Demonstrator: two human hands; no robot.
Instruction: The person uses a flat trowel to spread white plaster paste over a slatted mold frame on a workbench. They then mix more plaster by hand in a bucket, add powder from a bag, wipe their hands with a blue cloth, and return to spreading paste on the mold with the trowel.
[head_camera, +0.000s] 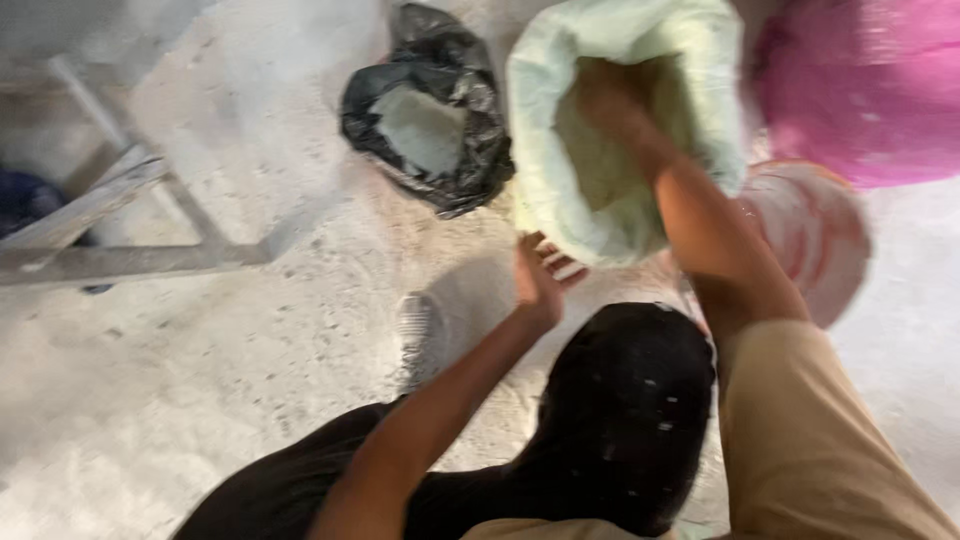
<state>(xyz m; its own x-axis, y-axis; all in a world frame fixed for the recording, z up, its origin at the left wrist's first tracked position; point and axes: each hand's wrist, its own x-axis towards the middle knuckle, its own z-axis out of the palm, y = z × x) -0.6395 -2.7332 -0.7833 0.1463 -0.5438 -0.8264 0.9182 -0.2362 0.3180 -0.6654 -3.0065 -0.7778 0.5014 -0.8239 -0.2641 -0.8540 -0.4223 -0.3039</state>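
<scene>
Pale green sack (620, 130) upright, mouth open; black bag (430, 105) just left, pink sack (865, 85) right (blurred). Right hand (610, 100) inside green sack, fingers indistinct. Left hand (540, 272) gripping sack's lower edge.

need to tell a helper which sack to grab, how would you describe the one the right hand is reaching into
Start at the big blurred pink sack in the top right corner; the pale green sack stands just left of it on the dusty floor. The right hand is down inside its open mouth while the left hand holds its lower edge. Unlike the smaller black bag on its other side, it is light-coloured and wide open.
</scene>
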